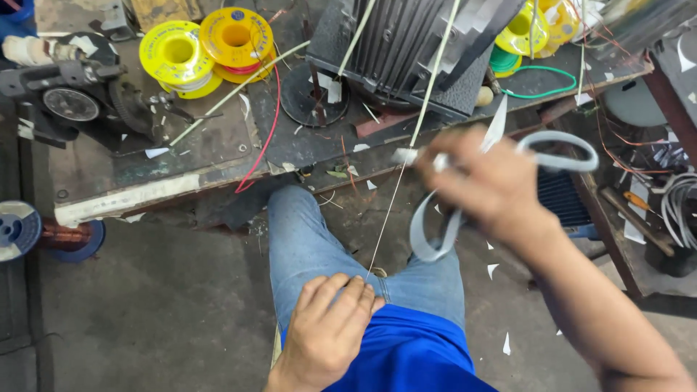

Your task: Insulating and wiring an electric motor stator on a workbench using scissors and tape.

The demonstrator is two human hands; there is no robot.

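Observation:
My right hand (494,181) grips a pair of grey-handled scissors (465,210), blurred by motion, with the blades near a thin white sleeve (428,87) that runs down from the black ribbed motor housing (406,43). A fine wire (388,218) continues from the sleeve down to my left hand (327,330), which rests on my thigh in blue jeans and pinches the wire's lower end.
Two yellow wire spools (207,47) stand on the worn workbench (181,160) beside a black hand-cranked winder (80,94). A red wire (270,123) and a green wire (541,80) trail over the bench. A copper wire reel (43,236) lies on the floor at left. Paper scraps litter the floor.

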